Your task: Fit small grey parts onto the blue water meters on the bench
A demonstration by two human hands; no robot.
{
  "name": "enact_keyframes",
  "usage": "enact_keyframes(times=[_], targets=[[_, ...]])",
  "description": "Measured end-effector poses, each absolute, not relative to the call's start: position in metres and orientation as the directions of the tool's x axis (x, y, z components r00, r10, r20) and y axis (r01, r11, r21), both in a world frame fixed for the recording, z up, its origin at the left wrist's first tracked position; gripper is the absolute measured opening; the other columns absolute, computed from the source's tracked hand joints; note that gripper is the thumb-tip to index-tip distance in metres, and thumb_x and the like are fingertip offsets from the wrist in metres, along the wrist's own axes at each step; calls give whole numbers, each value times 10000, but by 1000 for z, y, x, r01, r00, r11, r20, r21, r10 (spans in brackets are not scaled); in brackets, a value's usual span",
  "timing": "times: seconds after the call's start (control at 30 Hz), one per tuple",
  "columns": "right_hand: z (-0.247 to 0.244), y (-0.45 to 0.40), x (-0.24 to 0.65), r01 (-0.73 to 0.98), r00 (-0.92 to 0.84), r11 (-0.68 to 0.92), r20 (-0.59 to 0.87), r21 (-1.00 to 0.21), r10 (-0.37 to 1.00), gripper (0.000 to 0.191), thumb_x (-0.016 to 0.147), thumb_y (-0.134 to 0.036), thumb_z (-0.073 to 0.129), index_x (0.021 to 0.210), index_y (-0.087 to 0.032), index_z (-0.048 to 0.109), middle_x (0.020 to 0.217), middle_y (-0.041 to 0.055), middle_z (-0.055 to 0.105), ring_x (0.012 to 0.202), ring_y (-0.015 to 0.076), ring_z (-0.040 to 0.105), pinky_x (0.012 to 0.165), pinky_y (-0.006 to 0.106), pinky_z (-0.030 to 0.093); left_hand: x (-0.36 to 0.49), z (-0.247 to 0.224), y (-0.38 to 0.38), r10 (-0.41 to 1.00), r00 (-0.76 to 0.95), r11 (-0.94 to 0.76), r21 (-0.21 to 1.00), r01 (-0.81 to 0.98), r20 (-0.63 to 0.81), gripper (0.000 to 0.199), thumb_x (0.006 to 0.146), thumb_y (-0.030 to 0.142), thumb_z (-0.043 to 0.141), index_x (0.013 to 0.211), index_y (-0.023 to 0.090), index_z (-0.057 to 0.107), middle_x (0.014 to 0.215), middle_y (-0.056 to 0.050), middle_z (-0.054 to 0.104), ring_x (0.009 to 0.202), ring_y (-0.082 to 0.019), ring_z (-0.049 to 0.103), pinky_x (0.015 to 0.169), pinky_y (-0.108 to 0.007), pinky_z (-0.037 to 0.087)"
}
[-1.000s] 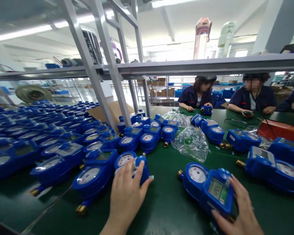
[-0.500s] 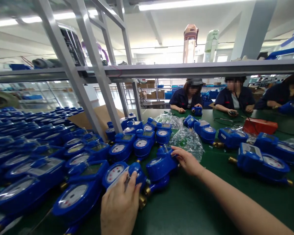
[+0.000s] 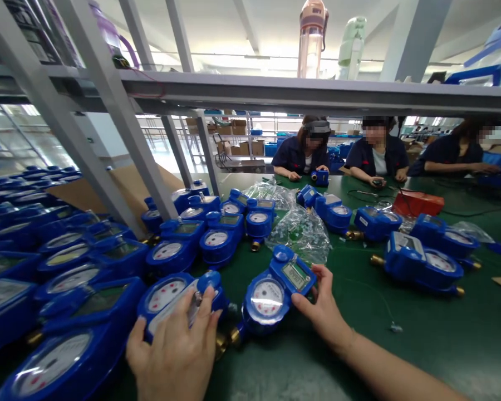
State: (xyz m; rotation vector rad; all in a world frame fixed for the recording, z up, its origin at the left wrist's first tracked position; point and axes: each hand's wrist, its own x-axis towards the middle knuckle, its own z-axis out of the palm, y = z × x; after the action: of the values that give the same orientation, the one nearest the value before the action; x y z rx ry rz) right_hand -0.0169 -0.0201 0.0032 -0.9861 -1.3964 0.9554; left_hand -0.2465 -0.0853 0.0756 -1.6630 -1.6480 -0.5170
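My left hand (image 3: 173,345) lies over a blue water meter (image 3: 161,295) with a round dial, its fingers curled round the lidded end. The underside of that grip is hidden. In my right hand (image 3: 323,306) is the display end of a second blue water meter (image 3: 267,301), thumb on the near side and fingers on the far side. Its dial and small grey screen (image 3: 295,277) face up towards me, and a brass pipe end (image 3: 235,336) points at the first meter. The two meters lie close together on the green tabletop (image 3: 284,367).
Several more blue meters (image 3: 62,356) crowd the left side, and others (image 3: 426,262) lie at the right. Clear plastic wrap (image 3: 298,234) sits behind my hands. Metal posts (image 3: 121,111) and a shelf (image 3: 275,89) stand ahead. Co-workers (image 3: 303,150) sit across the table beyond a red object (image 3: 417,204).
My right hand has turned its meter so the dial and screen face up, and gripped its display end. My left hand stays on its meter. The view has shifted right and down.
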Motion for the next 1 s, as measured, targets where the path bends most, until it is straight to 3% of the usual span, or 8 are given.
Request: enact_keyframes(times=[0.13, 0.23, 0.37, 0.43, 0.57, 0.73, 0.83, 1.0], targets=[[7, -29, -22, -230, -51, 125, 140, -965, 989, 690, 722, -489, 657, 1215, -212, 261, 1176, 107, 499, 1075, 235, 527, 969, 399, 402, -212, 71, -93, 645, 204, -107, -177, 978, 736, 778, 750, 397, 634, 1403, 211, 254, 1456, -184, 220, 1237, -418, 356, 999, -606, 301], [15, -42, -21, -244, -16, 138, 146, -960, 989, 643, 710, -488, 669, 1172, -199, 328, 1147, 104, 514, 1032, 228, 548, 911, 371, 451, -187, 62, -76, 744, 354, -341, -134, 931, 567, 936, 686, 494, 663, 1414, 145, 191, 1418, -219, 301, 1286, -406, 292, 986, -572, 350], [17, -69, -13, -234, -41, 204, 219, -951, 975, 485, 822, -435, 535, 1206, -188, 369, 1225, 120, 433, 1138, 221, 480, 906, 337, 465, -183, 63, -34, 816, 383, -409, -35, 912, 432, 867, 634, 423, 727, 1350, 168, 311, 1362, -182, 409, 1291, -359, 316, 991, -515, 382], [15, -82, -6, -206, -95, 255, 279, -945, 956, 502, 839, -359, 500, 1280, -190, 326, 1320, 132, 357, 1224, 223, 406, 943, 340, 445, -185, 70, -20, 823, 435, -463, -12, 886, 365, 825, 630, 414, 726, 1324, 192, 339, 1365, -151, 418, 1302, -339, 306, 1005, -525, 361], [12, -96, 12, -5, -270, 376, 363, -927, 892, 590, 770, -233, 515, 1323, -148, 328, 1403, 147, 309, 1304, 234, 309, 1040, 394, 348, -177, 83, -18, 860, 422, -419, -75, 905, 287, 892, 521, 525, 746, 1260, 161, 404, 1363, -183, 419, 1318, -419, 215, 985, -693, 213], [17, -99, 34, 136, -441, 447, 350, -884, 827, 508, 720, -211, 553, 1205, -82, 468, 1406, 163, 331, 1322, 217, 281, 1083, 362, 276, -170, 87, -12, 834, 503, -529, 72, 845, 225, 888, 592, 553, 715, 1318, 202, 343, 1416, -143, 346, 1338, -342, 220, 1028, -554, 316], [17, -100, 39, 180, -391, 438, 345, -881, 853, 374, 752, -203, 524, 1116, -117, 524, 1297, 125, 469, 1239, 171, 403, 1044, 294, 337, -172, 91, 0, 790, 586, -610, 133, 781, 182, 809, 624, 586, 683, 1300, 258, 386, 1423, -104, 347, 1336, -340, 226, 1044, -557, 292], [6, -104, 38, 264, -498, 552, 379, -790, 780, 221, 822, -252, 480, 968, -146, 608, 1247, 99, 485, 1175, 192, 444, 1014, 281, 366, -172, 97, 7, 765, 622, -644, 206, 737, 167, 830, 614, 616, 672, 1310, 257, 394, 1413, -91, 369, 1332, -344, 233, 1076, -538, 254]])
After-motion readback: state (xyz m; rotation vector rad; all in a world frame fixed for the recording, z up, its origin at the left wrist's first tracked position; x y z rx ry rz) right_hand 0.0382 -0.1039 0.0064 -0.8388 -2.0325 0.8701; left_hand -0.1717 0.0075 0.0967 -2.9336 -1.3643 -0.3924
